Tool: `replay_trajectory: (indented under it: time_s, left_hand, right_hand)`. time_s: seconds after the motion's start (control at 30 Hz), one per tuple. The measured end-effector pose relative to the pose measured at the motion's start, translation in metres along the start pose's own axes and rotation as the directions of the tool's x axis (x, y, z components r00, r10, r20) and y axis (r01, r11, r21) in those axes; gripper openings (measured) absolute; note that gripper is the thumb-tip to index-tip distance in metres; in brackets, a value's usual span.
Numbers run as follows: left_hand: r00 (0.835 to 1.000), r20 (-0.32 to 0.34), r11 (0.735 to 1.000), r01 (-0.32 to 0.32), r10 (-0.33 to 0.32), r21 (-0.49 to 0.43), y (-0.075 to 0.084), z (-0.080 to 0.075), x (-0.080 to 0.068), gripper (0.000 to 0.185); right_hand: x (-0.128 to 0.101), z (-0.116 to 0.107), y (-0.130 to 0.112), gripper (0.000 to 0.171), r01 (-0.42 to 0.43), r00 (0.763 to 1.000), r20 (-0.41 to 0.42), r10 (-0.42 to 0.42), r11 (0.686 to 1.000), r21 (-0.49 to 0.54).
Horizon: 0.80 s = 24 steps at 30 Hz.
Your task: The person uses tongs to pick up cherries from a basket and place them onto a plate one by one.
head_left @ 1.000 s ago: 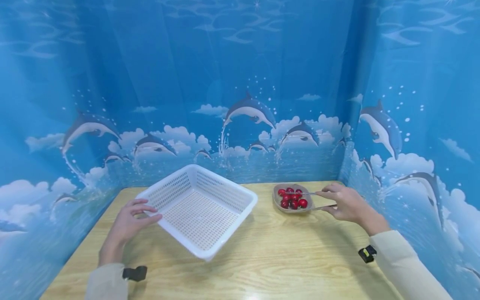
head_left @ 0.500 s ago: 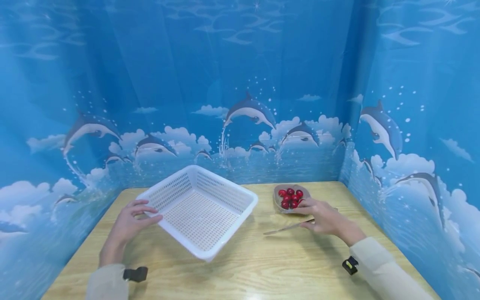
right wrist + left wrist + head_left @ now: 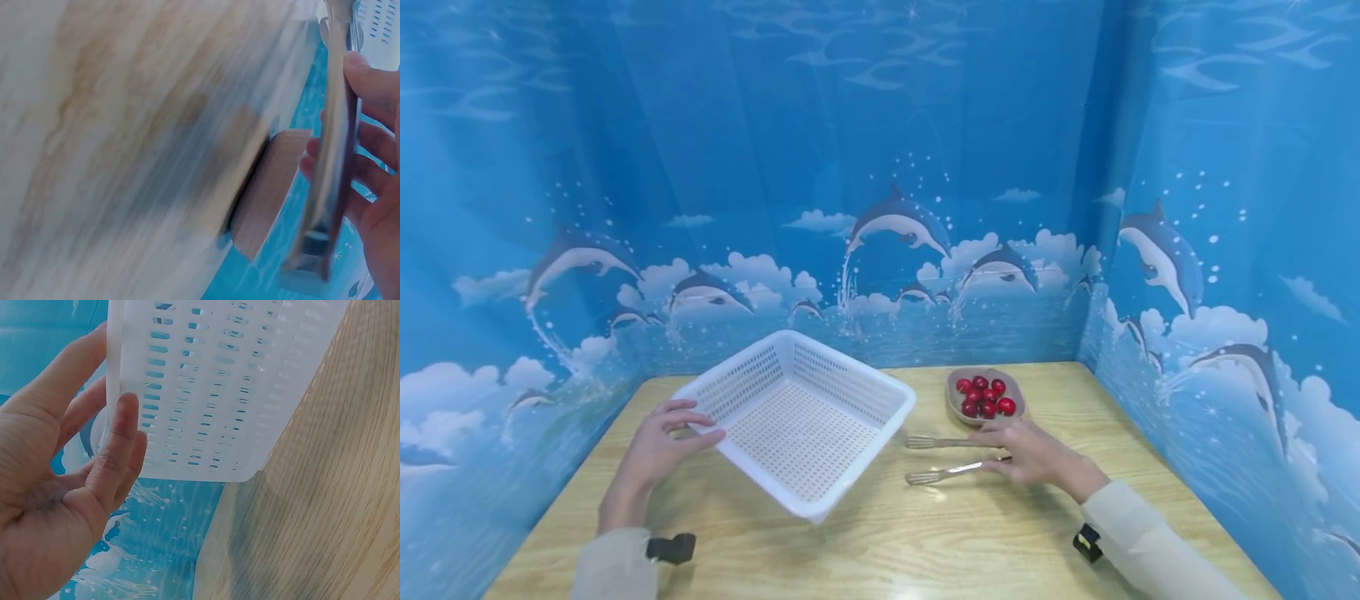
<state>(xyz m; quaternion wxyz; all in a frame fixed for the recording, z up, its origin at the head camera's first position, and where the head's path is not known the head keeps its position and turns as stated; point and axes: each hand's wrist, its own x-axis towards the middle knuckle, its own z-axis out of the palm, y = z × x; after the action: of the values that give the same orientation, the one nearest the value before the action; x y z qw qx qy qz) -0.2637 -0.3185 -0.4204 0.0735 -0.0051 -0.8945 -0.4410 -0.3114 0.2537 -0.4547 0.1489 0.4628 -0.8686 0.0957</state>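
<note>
My left hand [image 3: 658, 450] pinches the left corner of a white perforated plastic basket [image 3: 856, 365] by its rim, thumb on one side and fingers on the other. The basket is tilted, its opening facing me, its floor bare. In my right hand [image 3: 1036, 454] is a pair of metal tongs [image 3: 946, 443], held between thumb and fingers. Their slotted tips are spread and point left at the basket, nothing between them. Just behind the tongs stands a small brownish bowl [image 3: 1017, 390] of red cherries [image 3: 988, 409]. In the right wrist view the tongs [image 3: 331, 137] pass in front of the bowl [image 3: 265, 190].
A light wood-grain table [image 3: 895, 542] lies under everything. Blue curtains [image 3: 760, 183] printed with dolphins enclose its back, left and right sides. The bowl stands near the table's back edge.
My right hand has drawn the tongs out of the cherry bowl, toward me and to the left, and their tips now point at the basket. The left hand and basket have stayed put.
</note>
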Motion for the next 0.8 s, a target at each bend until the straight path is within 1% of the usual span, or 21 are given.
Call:
replay_trajectory:
  time_s: [0.1, 0.27, 0.37, 0.57, 0.67, 0.8]
  left_hand:
    - [1.000, 0.000, 1.000, 0.000, 0.000, -0.001, 0.001, 0.000, 0.000, 0.049]
    - [1.000, 0.001, 1.000, -0.006, 0.006, 0.020, 0.001, -0.001, 0.000, 0.049]
    - [1.000, 0.006, 1.000, -0.005, 0.005, 0.029, 0.001, -0.001, 0.000, 0.050]
    - [0.999, 0.035, 0.998, 0.021, -0.023, 0.054, 0.005, -0.003, 0.001, 0.053]
    - [0.999, 0.038, 0.998, 0.021, -0.023, 0.053, 0.006, -0.004, 0.000, 0.052]
    - [0.999, 0.035, 0.999, 0.005, -0.007, 0.040, 0.007, -0.003, 0.000, 0.050]
  right_hand:
    - [-0.001, 0.001, 0.000, 0.040, -0.014, 0.999, 0.040, 0.014, 1.000, -0.001]
    - [-0.004, 0.003, 0.001, 0.039, -0.051, 0.994, 0.095, 0.046, 0.998, 0.049]
    - [-0.005, 0.005, 0.002, 0.040, -0.059, 0.993, 0.105, 0.051, 0.996, 0.071]
    - [-0.007, 0.011, 0.005, 0.044, -0.078, 0.989, 0.136, 0.063, 0.990, 0.114]
    - [-0.008, 0.013, 0.005, 0.045, -0.078, 0.988, 0.143, 0.062, 0.991, 0.112]
    - [-0.009, 0.011, 0.006, 0.046, -0.077, 0.987, 0.146, 0.062, 0.993, 0.095]
